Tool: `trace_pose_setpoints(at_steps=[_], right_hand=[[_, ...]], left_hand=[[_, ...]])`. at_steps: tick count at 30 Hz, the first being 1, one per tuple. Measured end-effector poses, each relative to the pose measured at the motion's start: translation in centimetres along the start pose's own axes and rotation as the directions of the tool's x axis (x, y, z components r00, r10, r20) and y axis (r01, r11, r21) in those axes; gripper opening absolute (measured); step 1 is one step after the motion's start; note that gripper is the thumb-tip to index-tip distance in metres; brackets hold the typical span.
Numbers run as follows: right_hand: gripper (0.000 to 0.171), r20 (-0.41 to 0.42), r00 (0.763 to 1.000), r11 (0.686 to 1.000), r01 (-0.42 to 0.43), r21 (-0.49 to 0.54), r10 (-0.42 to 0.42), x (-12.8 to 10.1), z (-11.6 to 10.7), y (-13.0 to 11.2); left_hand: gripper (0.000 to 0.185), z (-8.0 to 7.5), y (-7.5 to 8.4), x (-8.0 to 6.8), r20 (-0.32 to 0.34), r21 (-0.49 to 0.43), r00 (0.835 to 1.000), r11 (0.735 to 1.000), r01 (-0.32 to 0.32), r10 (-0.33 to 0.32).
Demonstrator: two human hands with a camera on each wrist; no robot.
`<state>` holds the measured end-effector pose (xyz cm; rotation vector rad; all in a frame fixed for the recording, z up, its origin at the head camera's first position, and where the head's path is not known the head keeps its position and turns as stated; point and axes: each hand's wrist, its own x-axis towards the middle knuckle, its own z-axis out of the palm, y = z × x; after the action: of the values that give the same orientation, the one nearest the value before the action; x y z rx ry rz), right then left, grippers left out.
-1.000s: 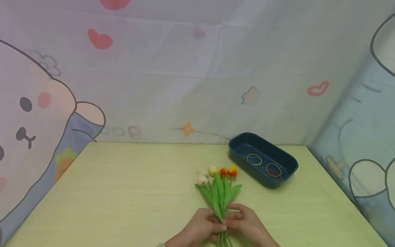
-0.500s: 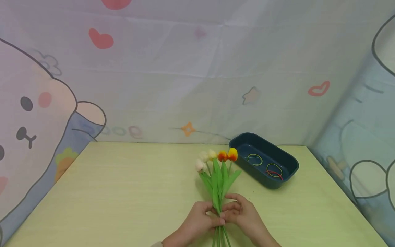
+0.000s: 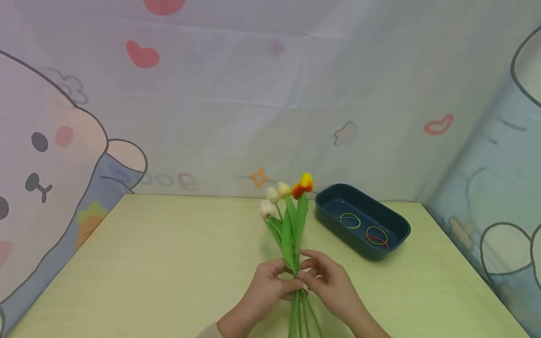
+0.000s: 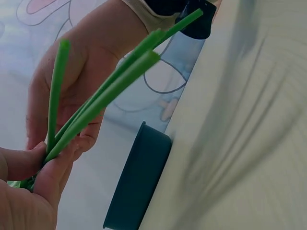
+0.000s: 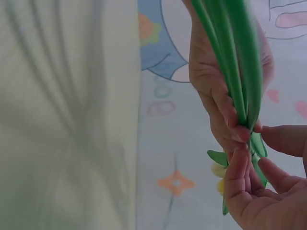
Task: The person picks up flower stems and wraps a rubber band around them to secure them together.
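Head view: left hand (image 3: 264, 286) pinches green-stemmed bunch of white, yellow and orange-red tulips (image 3: 288, 234) at lower centre, right hand (image 3: 334, 284) pinching same stems from frame right, above pale yellow tabletop (image 3: 169, 253), dark blue oblong tub (image 3: 367, 211) right of centre.

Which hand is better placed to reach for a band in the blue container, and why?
Probably the right hand: it is nearer the blue container, while the left hand pinches the flower stems and could likely hold them alone.
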<state>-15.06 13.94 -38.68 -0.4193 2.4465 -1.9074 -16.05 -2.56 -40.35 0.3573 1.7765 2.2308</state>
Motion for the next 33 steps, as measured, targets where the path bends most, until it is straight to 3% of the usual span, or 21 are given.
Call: trace_pose_setpoints(at_steps=[5,10,15,20,24,28,33], right_hand=[[0.046,-0.021,0.999,0.999,-0.034,-0.031,0.033,-0.5,0.6,-0.9],[0.056,0.086,0.993,0.994,-0.068,-0.083,0.076,-0.9,1.2,-0.8],[0.06,0.175,0.982,0.992,-0.046,-0.121,0.067,-1.2,1.7,-0.1],[0.051,0.173,0.985,0.981,0.027,-0.191,0.006,-1.4,1.9,0.4],[0.049,0.202,0.979,0.986,0.066,-0.155,-0.034,-1.4,1.8,0.5],[0.048,0.238,0.971,0.996,0.058,-0.074,-0.039,-1.5,1.9,0.4],[0.046,0.25,0.968,0.998,0.049,-0.049,-0.035,-1.6,2.2,0.4]], left_hand=[[0.026,0.0,0.6,0.1,-0.062,0.0,0.997,0.999,-0.044,0.044],[0.029,0.0,0.7,0.1,-0.13,0.026,0.987,0.996,-0.09,0.093],[0.027,0.0,0.7,0.0,-0.163,0.037,0.979,0.992,-0.118,0.122],[0.026,0.0,0.6,0.0,-0.175,0.043,0.976,0.992,-0.122,0.128],[0.028,-0.1,0.6,0.0,-0.179,0.054,0.976,0.992,-0.114,0.122],[0.03,-0.2,0.8,0.0,-0.177,0.07,0.977,0.991,-0.11,0.121],[0.025,-0.1,0.9,0.0,-0.176,0.092,0.975,0.989,-0.12,0.134]])
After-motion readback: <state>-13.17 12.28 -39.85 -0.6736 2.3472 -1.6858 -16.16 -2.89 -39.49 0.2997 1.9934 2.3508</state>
